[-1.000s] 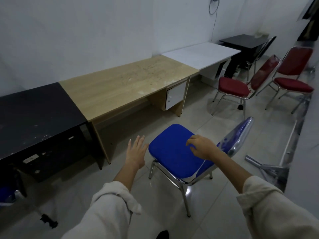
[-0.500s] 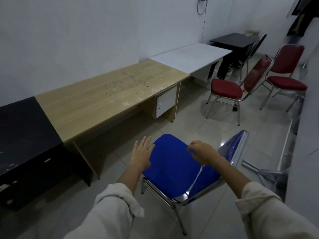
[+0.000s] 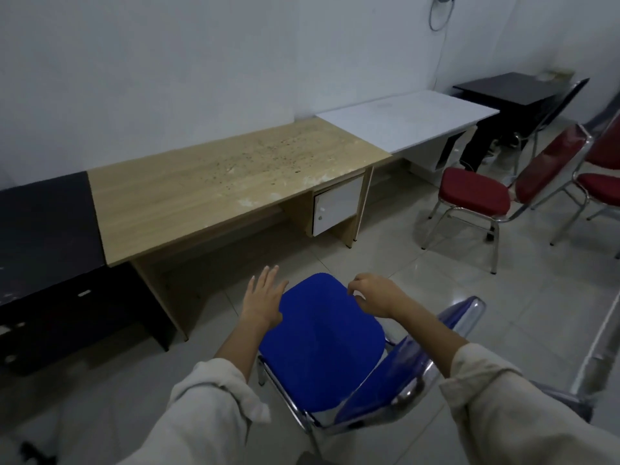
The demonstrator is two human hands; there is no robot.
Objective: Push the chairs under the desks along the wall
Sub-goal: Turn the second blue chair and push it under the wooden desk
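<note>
A blue padded chair (image 3: 322, 344) with a chrome frame stands on the tiled floor right in front of me, its backrest toward me at the right. It faces the gap under the light wood desk (image 3: 218, 182) but is still short of it. My left hand (image 3: 263, 302) lies flat and spread at the seat's left front edge. Over the front of the seat, my right hand (image 3: 372, 293) hovers with fingers loosely curled and nothing in it. Along the wall also stand a black desk (image 3: 43, 223), a white desk (image 3: 402, 122) and a far black desk (image 3: 510, 88).
Two red chairs (image 3: 476, 193) (image 3: 600, 189) stand out on the floor to the right, away from the desks. A dark chair (image 3: 563, 102) sits by the far black desk. A metal frame (image 3: 604, 347) lies along the right edge. A white drawer unit (image 3: 337, 206) hangs under the wood desk.
The blue chair and I have shifted rightward along the wall, from near the black desk to the wood desk's opening. My left hand has moved onto the seat's left edge.
</note>
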